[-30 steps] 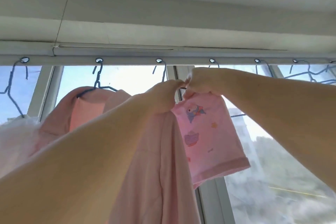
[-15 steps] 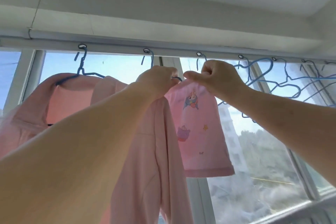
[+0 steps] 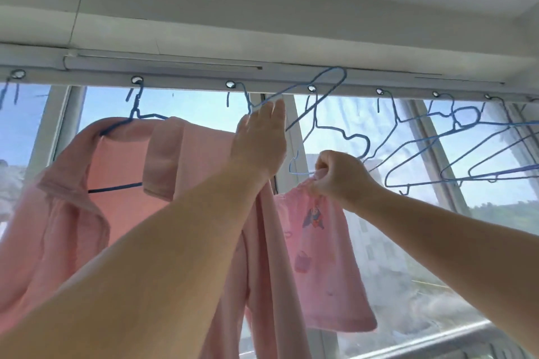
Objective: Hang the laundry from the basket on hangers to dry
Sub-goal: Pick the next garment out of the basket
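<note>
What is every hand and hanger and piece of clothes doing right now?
left hand: raised, fingers straight, touching a blue hanger wire.
right hand: pinching the small pink garment's top.
small pink garment: dangling from the right hand.
big pink shirt: hung on a blue hanger.
tilted blue hanger: bare, up by the rail.
empty blue hangers: hooked on the rail, bare.

We see a small pink printed child's garment (image 3: 323,253) hanging crumpled at its top from a tilted blue wire hanger (image 3: 313,102), beside a larger pink garment (image 3: 122,172) already hung.
</note>
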Motion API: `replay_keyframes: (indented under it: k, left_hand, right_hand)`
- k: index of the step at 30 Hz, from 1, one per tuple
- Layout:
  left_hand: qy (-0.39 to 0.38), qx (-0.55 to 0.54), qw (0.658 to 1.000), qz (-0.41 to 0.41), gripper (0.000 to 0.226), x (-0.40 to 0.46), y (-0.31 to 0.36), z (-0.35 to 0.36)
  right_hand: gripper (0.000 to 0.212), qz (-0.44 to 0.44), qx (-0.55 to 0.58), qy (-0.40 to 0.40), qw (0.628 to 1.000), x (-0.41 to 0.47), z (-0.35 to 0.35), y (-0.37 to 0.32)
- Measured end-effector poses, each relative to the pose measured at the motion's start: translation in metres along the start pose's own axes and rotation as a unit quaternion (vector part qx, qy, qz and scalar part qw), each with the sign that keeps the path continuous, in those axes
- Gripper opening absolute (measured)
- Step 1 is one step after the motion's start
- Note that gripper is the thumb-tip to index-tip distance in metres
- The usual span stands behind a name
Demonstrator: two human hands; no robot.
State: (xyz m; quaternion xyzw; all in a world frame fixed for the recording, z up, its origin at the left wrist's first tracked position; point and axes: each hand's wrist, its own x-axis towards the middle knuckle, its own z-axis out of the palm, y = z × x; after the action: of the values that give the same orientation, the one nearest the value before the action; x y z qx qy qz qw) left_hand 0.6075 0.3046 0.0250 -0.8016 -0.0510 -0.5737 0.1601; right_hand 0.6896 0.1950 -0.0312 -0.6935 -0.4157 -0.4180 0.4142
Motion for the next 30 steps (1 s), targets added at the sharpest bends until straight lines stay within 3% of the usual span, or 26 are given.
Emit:
replay_keyframes:
  k: [2,4,6,13,15,20,23,25,30]
  left_hand:
    - [0.063,-0.002,0.998,0.020,0.053,-0.020,0.013,0.001]
    - [0.065,-0.012,0.997,0.049,0.050,-0.040,0.029,0.004]
    - [0.022,-0.032,0.997,0.070,0.045,-0.054,0.041,0.013]
    - [-0.222,-0.074,0.972,-0.003,0.060,-0.083,0.066,0.047]
    - [-0.244,-0.034,0.969,0.031,0.052,-0.088,0.069,0.060]
    - [-0.193,0.023,0.977,0.084,0.029,-0.100,0.077,0.078]
    - [-0.197,0.003,0.979,0.054,0.025,-0.105,0.082,0.086]
    - [-0.242,-0.046,0.969,0.009,0.023,-0.108,0.082,0.093]
    - [-0.332,-0.273,0.891,-0.147,0.024,-0.128,0.089,0.107]
  right_hand:
    - [0.030,0.024,0.017,-0.025,0.999,0.002,-0.003,0.004]
    - [0.023,0.044,0.029,-0.044,0.998,-0.001,-0.007,0.011]
    - [0.018,0.063,0.038,-0.066,0.995,-0.005,-0.009,0.019]
    - [0.020,0.122,0.083,-0.150,0.978,-0.030,-0.023,0.045]
    - [0.020,0.133,0.098,-0.167,0.972,-0.038,-0.024,0.053]
    - [0.021,0.137,0.068,-0.180,0.972,-0.055,-0.018,0.069]
    - [0.021,0.133,0.061,-0.178,0.973,-0.059,-0.016,0.076]
    - [0.020,0.127,0.052,-0.185,0.973,-0.060,-0.014,0.077]
    - [0.020,0.133,0.040,-0.215,0.967,-0.072,-0.010,0.089]
